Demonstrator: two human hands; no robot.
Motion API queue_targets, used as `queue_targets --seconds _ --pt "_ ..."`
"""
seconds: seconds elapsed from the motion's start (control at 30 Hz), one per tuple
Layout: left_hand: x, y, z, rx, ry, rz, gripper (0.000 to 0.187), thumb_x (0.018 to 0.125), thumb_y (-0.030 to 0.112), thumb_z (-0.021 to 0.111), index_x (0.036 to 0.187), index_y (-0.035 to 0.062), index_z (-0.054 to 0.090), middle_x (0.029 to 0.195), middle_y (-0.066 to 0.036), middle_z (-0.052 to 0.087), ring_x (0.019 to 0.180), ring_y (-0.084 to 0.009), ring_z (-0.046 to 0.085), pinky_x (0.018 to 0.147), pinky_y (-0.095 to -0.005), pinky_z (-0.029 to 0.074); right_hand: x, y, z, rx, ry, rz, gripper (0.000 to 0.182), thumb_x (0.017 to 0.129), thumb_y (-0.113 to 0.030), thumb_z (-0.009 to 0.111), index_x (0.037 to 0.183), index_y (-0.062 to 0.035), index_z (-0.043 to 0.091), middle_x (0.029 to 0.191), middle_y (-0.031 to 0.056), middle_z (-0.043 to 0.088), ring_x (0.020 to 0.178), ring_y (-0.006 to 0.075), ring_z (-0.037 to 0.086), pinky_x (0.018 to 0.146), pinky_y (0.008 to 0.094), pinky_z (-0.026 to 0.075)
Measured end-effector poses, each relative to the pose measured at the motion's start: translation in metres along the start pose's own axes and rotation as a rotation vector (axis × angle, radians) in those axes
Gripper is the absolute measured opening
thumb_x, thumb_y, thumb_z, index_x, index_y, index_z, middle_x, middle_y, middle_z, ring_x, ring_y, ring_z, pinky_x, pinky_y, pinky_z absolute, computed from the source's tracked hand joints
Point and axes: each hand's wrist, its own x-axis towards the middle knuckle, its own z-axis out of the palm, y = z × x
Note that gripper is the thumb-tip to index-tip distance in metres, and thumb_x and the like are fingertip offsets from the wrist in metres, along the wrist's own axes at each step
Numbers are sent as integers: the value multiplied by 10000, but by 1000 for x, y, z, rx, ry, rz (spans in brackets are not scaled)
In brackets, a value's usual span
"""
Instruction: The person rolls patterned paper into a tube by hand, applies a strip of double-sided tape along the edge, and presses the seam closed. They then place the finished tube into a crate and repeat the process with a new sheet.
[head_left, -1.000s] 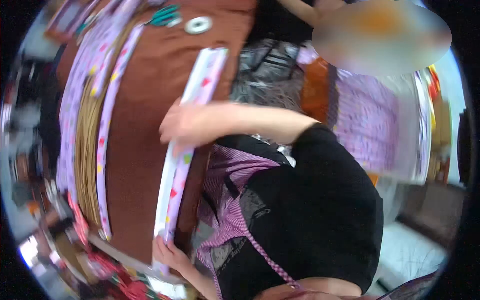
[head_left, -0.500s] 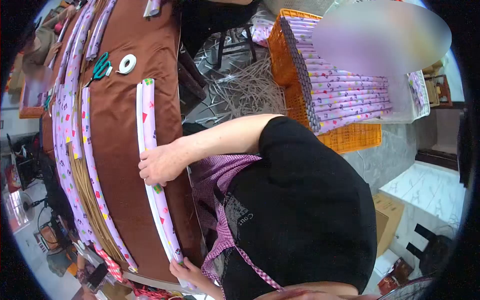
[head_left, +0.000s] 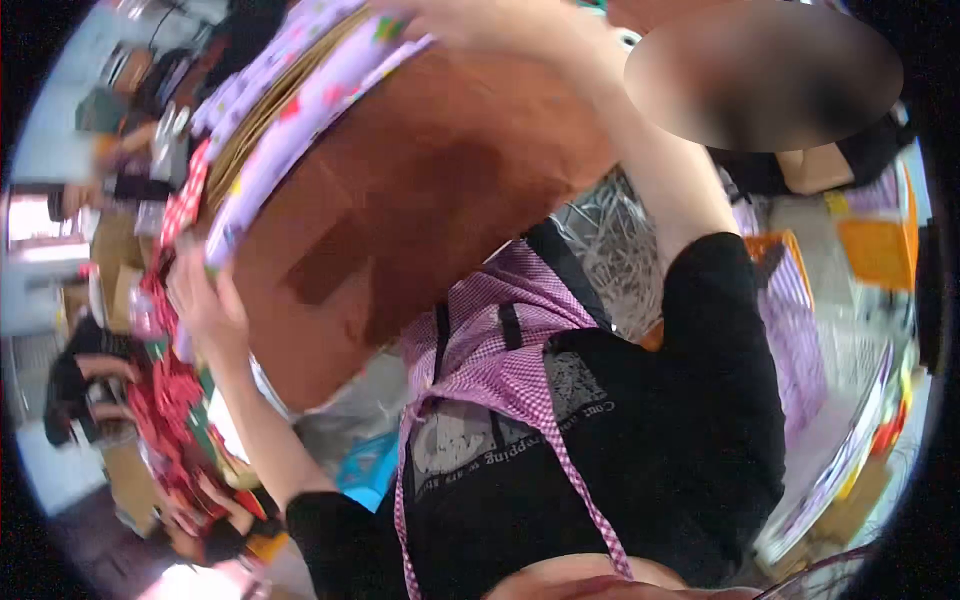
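Observation:
A long purple printed strip (head_left: 310, 120), rolled and with a pale edge, lies slantwise between my hands on the far side of the table. My left hand (head_left: 212, 305) grips it near its lower left end, thumb to one side; purple shows again just below the hand. My right hand (head_left: 450, 22) is closed over the upper right part of the strip, its fingertips blurred and partly at the frame's top edge. Right beside the strip run a bundle of thin brown sticks (head_left: 265, 125) and more purple printed strips (head_left: 240, 95).
Brown cloth (head_left: 400, 190) covers the table. Red and white checked material (head_left: 185, 205) lies by the sticks' end, near a red heap (head_left: 175, 400). A white tape roll (head_left: 628, 40) sits at upper right. Grey shreds (head_left: 620, 260) cover the floor; purple rolls (head_left: 795, 320) stand beyond my right arm.
Both hands have carried the strip from the near middle of the table across to the sticks and other strips. My view has turned, and the picture is blurred.

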Motion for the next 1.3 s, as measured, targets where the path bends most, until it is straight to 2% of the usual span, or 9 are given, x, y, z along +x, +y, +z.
queue_targets --seconds 0.07,0.13,0.17,0.2,0.27,0.4,1.17,1.27,1.3 --pt "23 1 -6 27 70 -17 384 881 138 668 1228 4 572 1167 -181 612 1106 -368 560 957 -479 417 18 9 -19 50 27 -54 312 808 -210 683 1103 -122 631 1024 90 614 1091 283 555 1012 462 353" --pt "24 5 2 71 107 -17 369 878 157 678 1205 17 578 1141 -161 621 1097 -360 564 959 -474 417 16 20 3 -29 281 -90 247 817 -183 666 1052 -112 643 1012 74 610 1088 275 552 1001 468 360" --pt "14 14 7 56 97 -44 363 873 165 682 1193 26 581 1142 -157 619 1093 -360 563 955 -470 418 6 14 6 -57 262 -43 198 818 -178 663 1001 -102 652 995 73 612 1077 287 550 1007 476 358" --pt "4 25 16 35 93 -65 357 868 173 685 1181 35 583 1142 -153 617 1089 -359 563 951 -465 420 -3 22 36 -182 147 43 157 860 -190 655 985 -95 658 966 59 607 938 249 598 887 412 460" --pt "-15 41 40 -28 23 -73 378 836 181 704 1168 47 581 1131 -142 600 1068 -345 553 933 -458 419 -40 16 72 -98 255 -33 280 819 -189 654 1091 -126 634 1093 50 650 1068 238 611 977 446 418" --pt "-50 69 70 -131 -97 -119 358 816 181 719 1120 46 585 1106 -109 589 1037 -312 548 894 -439 423 -89 -13 103 75 57 130 369 792 -127 708 1148 -106 613 1163 66 625 1149 261 560 1049 449 369" --pt "-70 73 63 -424 -363 -161 374 874 167 667 1205 19 576 1154 -159 572 1093 -366 532 944 -464 407 -129 -30 115 278 -85 208 412 787 -165 738 1168 -70 615 1172 91 612 1133 287 549 1032 436 384" --pt "-71 76 59 -389 -358 -153 355 886 160 652 1198 4 581 1163 -162 575 1088 -370 533 947 -455 409 -130 -36 103 219 30 200 412 801 -140 730 1185 -58 604 1198 116 606 1158 312 541 1034 457 392" --pt "-73 75 58 -391 -355 -149 355 886 160 652 1198 4 581 1163 -162 575 1088 -370 533 947 -455 409 -136 -35 100 228 114 337 398 817 -126 717 1189 -49 598 1211 128 601 1169 323 536 1032 462 397"
